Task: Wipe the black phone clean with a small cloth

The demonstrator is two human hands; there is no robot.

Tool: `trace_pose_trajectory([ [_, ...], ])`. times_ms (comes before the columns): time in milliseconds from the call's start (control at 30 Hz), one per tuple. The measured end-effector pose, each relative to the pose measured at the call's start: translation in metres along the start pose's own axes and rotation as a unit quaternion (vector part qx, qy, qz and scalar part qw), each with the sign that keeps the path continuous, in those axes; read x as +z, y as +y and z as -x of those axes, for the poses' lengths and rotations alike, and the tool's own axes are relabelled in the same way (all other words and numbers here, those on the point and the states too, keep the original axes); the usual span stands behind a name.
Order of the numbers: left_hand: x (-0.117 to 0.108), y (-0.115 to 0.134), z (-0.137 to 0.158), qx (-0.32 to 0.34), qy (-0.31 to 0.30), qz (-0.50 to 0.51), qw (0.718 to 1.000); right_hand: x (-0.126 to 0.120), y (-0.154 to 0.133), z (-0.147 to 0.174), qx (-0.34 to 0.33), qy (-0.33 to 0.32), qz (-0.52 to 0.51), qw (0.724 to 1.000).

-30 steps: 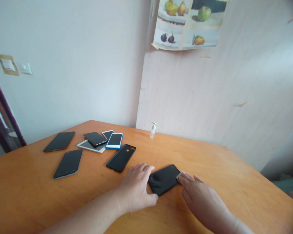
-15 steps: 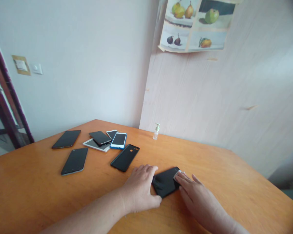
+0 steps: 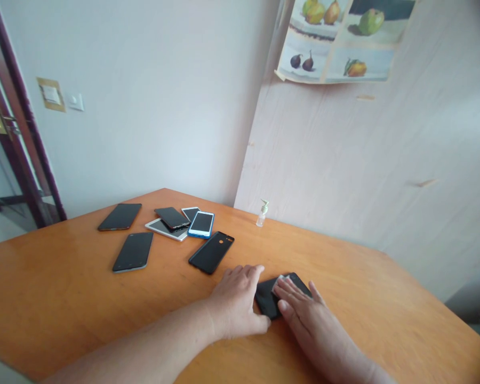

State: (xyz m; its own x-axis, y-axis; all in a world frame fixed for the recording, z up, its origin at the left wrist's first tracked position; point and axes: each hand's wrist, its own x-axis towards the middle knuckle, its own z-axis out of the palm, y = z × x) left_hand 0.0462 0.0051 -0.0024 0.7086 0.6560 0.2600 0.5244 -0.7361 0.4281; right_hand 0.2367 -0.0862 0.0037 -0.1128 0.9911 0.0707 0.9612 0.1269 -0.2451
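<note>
A black smartphone (image 3: 266, 300) lies flat on the table, screen up. My left hand (image 3: 240, 301) steadies its left end, thumb at the near edge and fingers at the far one. Under the fingertips of my right hand (image 3: 310, 314) a small white wipe (image 3: 279, 282) is pressed against the middle of the screen. That hand covers the phone's near right part. Just beyond my left hand lies a black phone case (image 3: 212, 253), its hollow side up with a round hole near the top.
Several phones lie at the far left, including a blue-edged one (image 3: 201, 224), a white one (image 3: 167, 229) under a dark one (image 3: 172, 217), and a grey-edged one (image 3: 133, 252). A small clear pump bottle (image 3: 260, 217) stands near the back edge of the wooden table (image 3: 340, 272).
My right hand has slid the wipe leftward over the screen, from its right end to the middle. My left hand still braces the phone. The whole view has shifted a little.
</note>
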Motion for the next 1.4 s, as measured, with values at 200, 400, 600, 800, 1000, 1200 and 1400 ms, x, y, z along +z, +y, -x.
trace_pose_trajectory([
  [200, 0.0, 0.0, 0.0, -0.005, 0.005, 0.012, 1.0, 0.0, -0.018, -0.009, -0.061, -0.048, -0.036, 0.996],
  [400, 0.0, 0.001, 0.0, -0.017, -0.007, 0.008, 1.0, 0.01, 0.015, -0.012, 0.079, 0.016, 0.018, 0.997],
  [600, 0.0, 0.0, 0.0, -0.01, -0.001, 0.012, 1.0, 0.003, -0.015, -0.007, -0.061, -0.035, -0.01, 0.997],
  [800, -0.002, 0.001, 0.0, -0.012, -0.013, 0.006, 1.0, 0.012, 0.033, -0.012, 0.119, 0.036, 0.087, 0.988],
  [1000, -0.003, 0.0, -0.001, -0.004, -0.01, 0.002, 1.0, 0.002, -0.006, 0.005, -0.016, -0.011, 0.078, 0.997],
  [1200, -0.004, 0.0, -0.001, 0.001, -0.016, -0.005, 1.0, -0.007, 0.006, 0.009, 0.008, -0.002, 0.107, 0.994],
  [1400, -0.002, -0.001, -0.001, 0.006, -0.003, -0.01, 1.0, 0.011, 0.019, 0.009, -0.059, 0.032, 0.169, 0.983],
])
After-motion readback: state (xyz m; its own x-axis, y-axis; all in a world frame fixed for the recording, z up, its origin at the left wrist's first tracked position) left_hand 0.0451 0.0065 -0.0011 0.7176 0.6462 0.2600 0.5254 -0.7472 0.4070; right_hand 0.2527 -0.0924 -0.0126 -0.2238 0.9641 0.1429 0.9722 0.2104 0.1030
